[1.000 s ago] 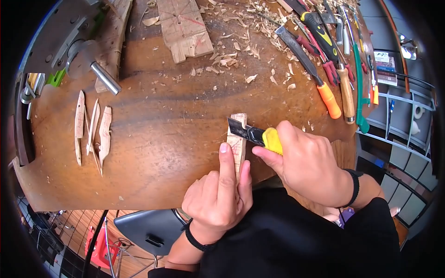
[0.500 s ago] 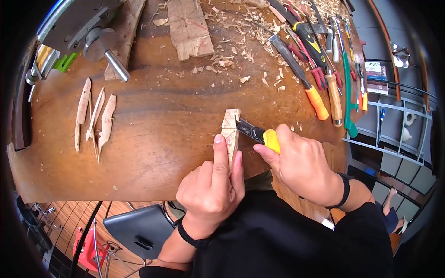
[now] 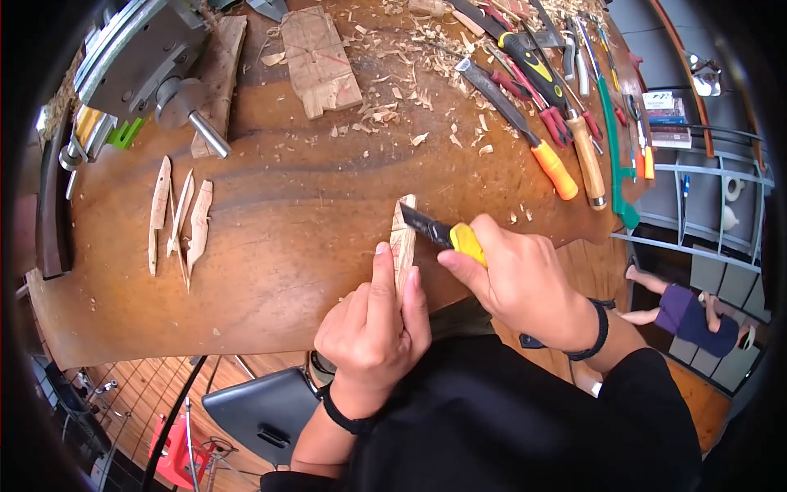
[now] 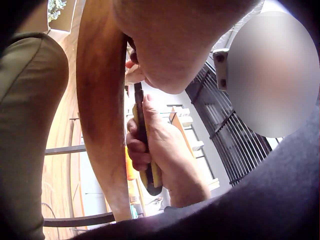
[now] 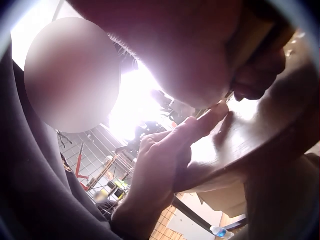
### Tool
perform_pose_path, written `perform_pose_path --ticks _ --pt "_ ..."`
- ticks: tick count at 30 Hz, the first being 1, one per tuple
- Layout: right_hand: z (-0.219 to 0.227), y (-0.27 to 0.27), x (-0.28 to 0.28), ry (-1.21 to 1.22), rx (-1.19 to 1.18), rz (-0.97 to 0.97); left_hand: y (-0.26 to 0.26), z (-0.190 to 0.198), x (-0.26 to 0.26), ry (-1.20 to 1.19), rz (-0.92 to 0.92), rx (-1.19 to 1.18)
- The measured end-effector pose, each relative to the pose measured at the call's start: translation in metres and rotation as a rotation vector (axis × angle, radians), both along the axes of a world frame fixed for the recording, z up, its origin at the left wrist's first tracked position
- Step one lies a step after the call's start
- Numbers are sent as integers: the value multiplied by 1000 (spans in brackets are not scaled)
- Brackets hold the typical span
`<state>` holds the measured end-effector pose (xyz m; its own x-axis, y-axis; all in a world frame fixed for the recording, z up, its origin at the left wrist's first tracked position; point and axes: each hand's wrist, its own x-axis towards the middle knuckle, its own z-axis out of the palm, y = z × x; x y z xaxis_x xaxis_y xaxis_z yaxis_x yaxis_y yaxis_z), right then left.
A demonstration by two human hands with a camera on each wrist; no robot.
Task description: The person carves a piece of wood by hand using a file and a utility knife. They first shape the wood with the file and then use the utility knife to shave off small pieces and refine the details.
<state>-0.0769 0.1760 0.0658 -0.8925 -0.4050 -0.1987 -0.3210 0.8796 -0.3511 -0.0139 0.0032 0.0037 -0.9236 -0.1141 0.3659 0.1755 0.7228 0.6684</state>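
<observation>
- Gripping a yellow-and-black utility knife, the right hand is right of the work; in the left wrist view its fingers wrap round the handle, thumb along it.
- Left hand holds a narrow pale wooden strip with reddish marks: index finger straight along the left side, thumb at the right, other fingers curled.
- Strip lies over the near part of the brown wooden workbench, far end pointing away from the person; cannot tell whether that end touches the top.
- Dark blade crosses the strip's far end; any bite into the wood unclear.
- Well apart, left: slim pale carved wood pieces, close together.
- Farther back: flat pale wooden board with red lines; curled wood shavings scattered near it.
- Right: orange-handled chisel, round brown wooden handle beside it, long green tool.
- Back left: grey metal machine with a cylindrical bar.
</observation>
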Motion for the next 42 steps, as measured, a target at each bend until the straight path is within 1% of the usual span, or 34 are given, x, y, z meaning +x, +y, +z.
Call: perform_pose_path --ticks 3,5,6,8,11,13,15,19,22,27,31,34,36,38,40,41,42 --pt "-1 1 5 -27 -57 -20 1 -5 1 14 2 -12" --pt "-1 0 3 -32 5 3 0 -4 1 9 -17 -39" --pt "0 0 2 -31 -7 -12 0 -3 0 3 -18 -55" --pt "0 -1 0 10 38 25 -1 1 0 -10 -35 -87" --pt "-8 -1 -9 56 43 33 0 2 0 -21 -57 -141" --pt "-12 -2 -13 75 19 37 1 -1 1 -11 -40 -108" --pt "-15 -2 -17 106 -7 86 1 0 1 -23 -43 -112" --pt "-17 -2 -19 113 -26 86 2 3 2 -57 -34 -112" --pt "-14 1 -17 77 -60 81 3 8 1 -89 -39 -153" --pt "-3 10 -14 -7 -26 103 2 5 0 -66 -48 -164" --pt "-5 7 -19 2 -4 133 2 3 1 -45 -70 -197" --pt "-8 4 -18 -2 -69 99 3 5 2 -68 -68 -247" --pt "-13 1 -17 -11 -136 60 4 1 2 -32 -66 -243" --pt "-17 -1 -14 28 -140 36 3 -1 2 12 -69 -248" --pt "-20 -3 -11 69 -147 14 4 0 3 -22 -54 -199" --pt "-21 -5 -10 129 -158 28 6 -1 2 -8 -69 -212" --pt "-21 -7 -10 188 -168 42 8 -2 0 1 -27 -211"
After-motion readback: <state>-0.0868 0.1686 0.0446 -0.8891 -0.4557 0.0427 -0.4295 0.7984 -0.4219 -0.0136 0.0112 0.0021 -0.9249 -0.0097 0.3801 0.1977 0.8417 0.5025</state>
